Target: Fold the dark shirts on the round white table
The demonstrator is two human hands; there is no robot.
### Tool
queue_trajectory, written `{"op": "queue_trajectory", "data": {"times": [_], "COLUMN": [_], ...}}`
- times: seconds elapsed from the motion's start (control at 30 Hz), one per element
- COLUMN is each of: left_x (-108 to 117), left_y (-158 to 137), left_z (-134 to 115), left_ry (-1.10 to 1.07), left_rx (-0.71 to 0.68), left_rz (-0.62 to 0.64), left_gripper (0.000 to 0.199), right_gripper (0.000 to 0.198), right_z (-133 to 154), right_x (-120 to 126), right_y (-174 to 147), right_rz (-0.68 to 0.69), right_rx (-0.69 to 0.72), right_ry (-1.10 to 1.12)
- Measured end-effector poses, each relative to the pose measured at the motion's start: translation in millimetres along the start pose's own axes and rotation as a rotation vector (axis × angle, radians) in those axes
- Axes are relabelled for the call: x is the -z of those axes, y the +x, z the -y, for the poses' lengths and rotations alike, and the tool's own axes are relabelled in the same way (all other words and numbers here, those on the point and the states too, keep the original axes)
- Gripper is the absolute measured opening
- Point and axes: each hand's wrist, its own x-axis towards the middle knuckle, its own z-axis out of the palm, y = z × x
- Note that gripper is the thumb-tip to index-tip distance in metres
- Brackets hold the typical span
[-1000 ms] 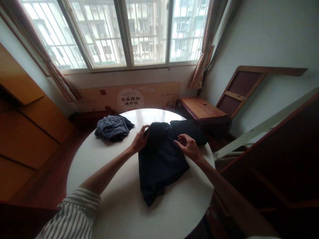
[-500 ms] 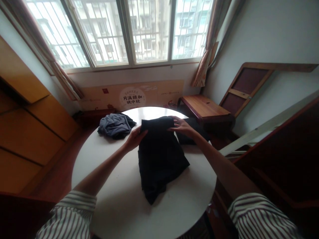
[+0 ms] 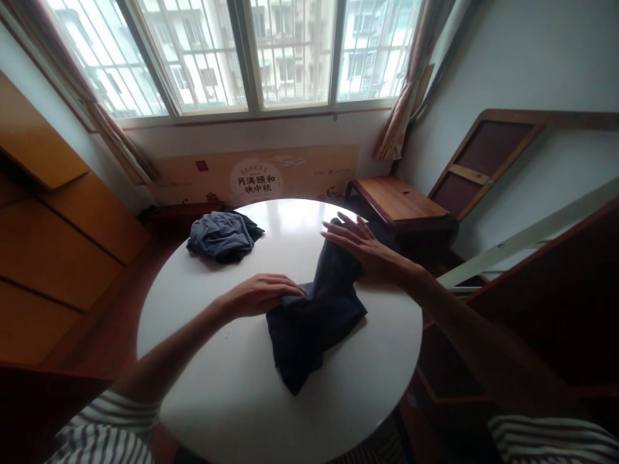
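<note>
A dark navy, partly folded garment (image 3: pixel 319 328) lies on the round white table (image 3: pixel 217 380); its exact kind is unclear. At its left side, my left hand (image 3: pixel 258 295) is closed over a turned-down edge, fingers together and thumb hidden. My right hand (image 3: pixel 360 248) rests over the raised upper right part of the cloth, its fingers stretched and spread. Between the hands the fabric makes a slanting crease. A pointed corner of the garment hangs toward me on the tabletop.
A crumpled grey-blue cloth pile (image 3: pixel 222 237) sits at the table's far left. Another dark cloth (image 3: pixel 384 235) shows partly behind my right hand. Beyond stand a wooden bench (image 3: pixel 399 198) and a window (image 3: pixel 251 58). Orange-brown cabinets (image 3: pixel 62 251) line the left.
The left hand has come down toward me, bringing the garment's upper left edge with it. My right hand has shifted slightly right and spread over the cloth. The view has tilted slightly.
</note>
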Motion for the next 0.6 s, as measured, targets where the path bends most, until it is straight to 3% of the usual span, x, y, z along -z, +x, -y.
{"op": "queue_trajectory", "data": {"times": [0.1, 0.2, 0.27, 0.43, 0.6], "left_x": [-6.0, -17.7, -25.0, -33.0, -38.2], "left_y": [-0.2, -10.2, -18.6, -36.3, -45.8], "left_z": [-6.0, 6.5, 20.5, 48.4, 59.0], "left_ry": [0.026, 0.137, 0.221, 0.344, 0.426], "left_rx": [-0.035, -0.005, 0.054, 0.121, 0.116], "left_rz": [0.036, -0.065, -0.147, -0.255, -0.227], "left_gripper": [0.031, 0.029, 0.032, 0.022, 0.016], "right_gripper": [0.071, 0.035, 0.023, 0.027, 0.026], "right_z": [2.1, 8.3, 15.2, 33.3, 47.1], "right_x": [3.0, 6.2, 7.0, -5.6, -40.7], "right_y": [2.8, -1.6, -7.9, -35.9, -67.1], "right_rz": [0.096, 0.073, 0.034, 0.007, 0.01], "right_rx": [0.089, 0.146, 0.179, 0.269, 0.346], "right_ry": [-0.01, -0.024, -0.037, -0.094, -0.133]}}
